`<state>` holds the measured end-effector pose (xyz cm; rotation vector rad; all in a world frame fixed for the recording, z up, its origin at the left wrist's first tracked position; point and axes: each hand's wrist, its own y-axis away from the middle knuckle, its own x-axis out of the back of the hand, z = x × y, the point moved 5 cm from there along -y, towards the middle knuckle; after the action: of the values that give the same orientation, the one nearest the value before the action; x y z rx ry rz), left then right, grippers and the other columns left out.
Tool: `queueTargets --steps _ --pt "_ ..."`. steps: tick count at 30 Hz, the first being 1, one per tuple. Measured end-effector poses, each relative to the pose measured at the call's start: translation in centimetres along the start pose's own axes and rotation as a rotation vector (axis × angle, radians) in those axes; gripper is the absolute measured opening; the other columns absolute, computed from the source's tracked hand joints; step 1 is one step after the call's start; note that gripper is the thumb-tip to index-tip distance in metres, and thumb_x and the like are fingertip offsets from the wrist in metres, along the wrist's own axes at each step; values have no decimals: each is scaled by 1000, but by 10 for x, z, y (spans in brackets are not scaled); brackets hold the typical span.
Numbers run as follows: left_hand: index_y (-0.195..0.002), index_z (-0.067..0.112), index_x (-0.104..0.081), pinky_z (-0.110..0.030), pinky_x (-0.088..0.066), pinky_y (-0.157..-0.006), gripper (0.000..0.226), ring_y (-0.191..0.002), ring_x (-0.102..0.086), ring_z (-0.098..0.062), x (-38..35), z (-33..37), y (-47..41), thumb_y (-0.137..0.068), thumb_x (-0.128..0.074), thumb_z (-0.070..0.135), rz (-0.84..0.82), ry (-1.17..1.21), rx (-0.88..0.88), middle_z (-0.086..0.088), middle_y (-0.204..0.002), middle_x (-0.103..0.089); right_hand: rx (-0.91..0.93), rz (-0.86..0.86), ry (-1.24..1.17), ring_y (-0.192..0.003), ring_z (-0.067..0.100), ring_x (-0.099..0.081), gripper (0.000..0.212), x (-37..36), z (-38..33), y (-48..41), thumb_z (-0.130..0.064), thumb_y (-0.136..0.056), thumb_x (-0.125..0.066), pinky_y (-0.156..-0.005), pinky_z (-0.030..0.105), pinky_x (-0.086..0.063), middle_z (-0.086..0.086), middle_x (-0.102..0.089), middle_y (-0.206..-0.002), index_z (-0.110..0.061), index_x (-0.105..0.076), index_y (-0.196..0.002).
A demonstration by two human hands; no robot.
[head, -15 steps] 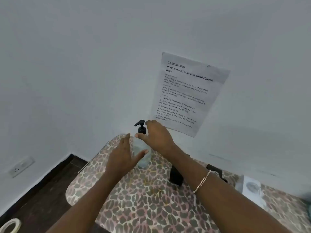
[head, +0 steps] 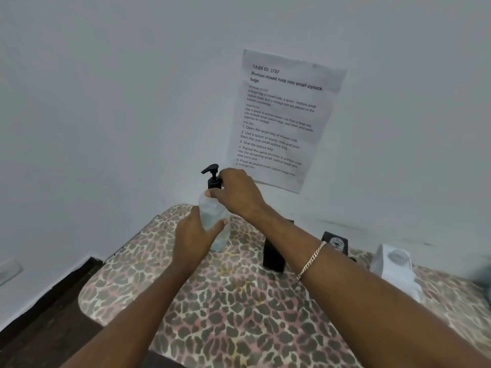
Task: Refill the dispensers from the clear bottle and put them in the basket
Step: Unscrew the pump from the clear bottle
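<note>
Printed instruction sheet (head: pixel 285 120), fixed to white wall (head: pixel 119 102). Desk (head: pixel 239 314), leopard-print covering. Dark floor (head: pixel 47 330), lower left. Wall socket (head: pixel 9 270), left edge, blurred.

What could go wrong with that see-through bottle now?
1. The clear bottle stands near the far corner of the table. If the left hand slips while the right hand grips the pump, the bottle might tip and spill.
2. The right forearm crosses right by the black dispenser and could knock it over.
</note>
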<state>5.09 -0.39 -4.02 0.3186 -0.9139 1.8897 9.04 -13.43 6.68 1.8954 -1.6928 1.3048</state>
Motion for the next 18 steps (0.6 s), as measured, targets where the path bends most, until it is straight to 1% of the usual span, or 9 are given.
queueTargets --steps 2,4,6,8,10,11,12,14,18 --pt "-115 11 -64 -17 -40 -66 47 -80 -64 -12 6 3 10 -88 -79 48 -2 11 -9 7 -93 -66 -10 3 -11 -84 26 -66 32 4 -2 12 -33 -89 -78 -77 43 -56 7 -70 -90 -4 -68 -95" --pt "-114 12 -65 -22 -45 -66 49 -78 -64 -9 11 7 21 -86 -79 50 -13 10 -19 6 -93 -70 -23 11 -27 -84 23 -67 32 8 -3 25 -37 -88 -79 -79 44 -57 4 -71 -90 -7 -69 -96" --pt "-117 13 -67 -24 -50 -68 54 -79 -65 -10 16 12 35 -85 -79 54 -19 14 -46 3 -97 -74 -30 26 -35 -83 21 -67 33 13 -5 43 -41 -86 -79 -78 42 -58 0 -70 -90 -11 -69 -96" --pt "-119 14 -68 -22 -51 -70 55 -81 -66 -8 20 20 52 -83 -80 55 -26 29 -74 4 -101 -75 -42 34 -30 -79 19 -66 32 21 -4 62 -41 -86 -79 -73 39 -56 -2 -68 -86 -12 -68 -92" --pt "-119 14 -69 -29 -55 -75 58 -86 -68 -10 22 29 70 -82 -80 58 -51 44 -93 4 -103 -76 -62 44 -24 -72 18 -63 31 30 -2 84 -40 -86 -79 -66 35 -51 -3 -65 -79 -11 -67 -85" --pt "-119 14 -70 -30 -56 -78 60 -89 -68 -11 21 33 79 -81 -80 59 -64 54 -100 4 -105 -76 -72 56 -19 -71 18 -63 32 34 0 95 -40 -85 -79 -63 34 -49 -3 -64 -77 -11 -66 -83" --pt "-119 14 -70 -29 -55 -78 60 -90 -68 -11 21 38 89 -81 -81 59 -72 64 -114 4 -105 -76 -81 71 -13 -71 18 -63 33 38 1 106 -41 -85 -80 -62 34 -48 -2 -64 -76 -11 -66 -82" --pt "-121 15 -70 -27 -54 -77 60 -89 -68 -10 21 50 106 -80 -81 58 -95 94 -143 6 -106 -76 -101 91 3 -72 17 -63 35 48 5 127 -44 -83 -80 -63 35 -49 -3 -64 -76 -12 -65 -83" --pt "-122 16 -70 -34 -58 -80 60 -90 -70 -11 15 70 133 -81 -82 57 -140 148 -198 4 -106 -77 -140 127 20 -76 18 -63 36 69 8 167 -46 -83 -80 -68 37 -52 -3 -64 -81 -12 -65 -87"
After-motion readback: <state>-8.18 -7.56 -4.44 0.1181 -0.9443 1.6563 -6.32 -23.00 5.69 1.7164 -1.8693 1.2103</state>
